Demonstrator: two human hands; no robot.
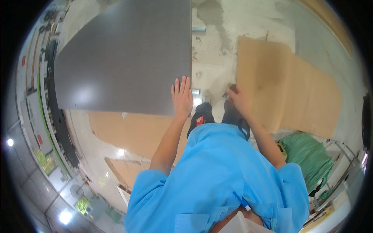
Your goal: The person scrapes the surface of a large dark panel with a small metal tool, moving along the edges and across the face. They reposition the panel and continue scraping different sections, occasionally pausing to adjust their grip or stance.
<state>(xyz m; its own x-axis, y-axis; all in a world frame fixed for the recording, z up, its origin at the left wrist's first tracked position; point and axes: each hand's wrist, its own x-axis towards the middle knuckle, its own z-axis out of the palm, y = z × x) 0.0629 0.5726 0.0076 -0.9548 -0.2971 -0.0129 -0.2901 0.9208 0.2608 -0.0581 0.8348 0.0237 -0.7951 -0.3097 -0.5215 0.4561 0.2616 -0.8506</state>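
A large dark grey panel [128, 58] with a smooth, slightly shiny face lies at the left. My left hand [182, 97] rests flat near its right-hand corner, fingers stretched out and a ring on one of them. Light metal pieces [199, 29] poke out beyond the panel's right edge. To the right of my legs hangs my right hand [238, 99], its fingers curled around a small dark object [232, 88] whose kind I cannot make out. That hand is apart from the panel.
Brown cardboard sheets [283, 85] lie on the floor at the right, and more cardboard [128, 134] lies beyond the panel's near edge. A green bag [307, 159] sits at lower right. Long machinery [48, 105] with a green stripe runs along the left. My shoes [206, 97] stand between.
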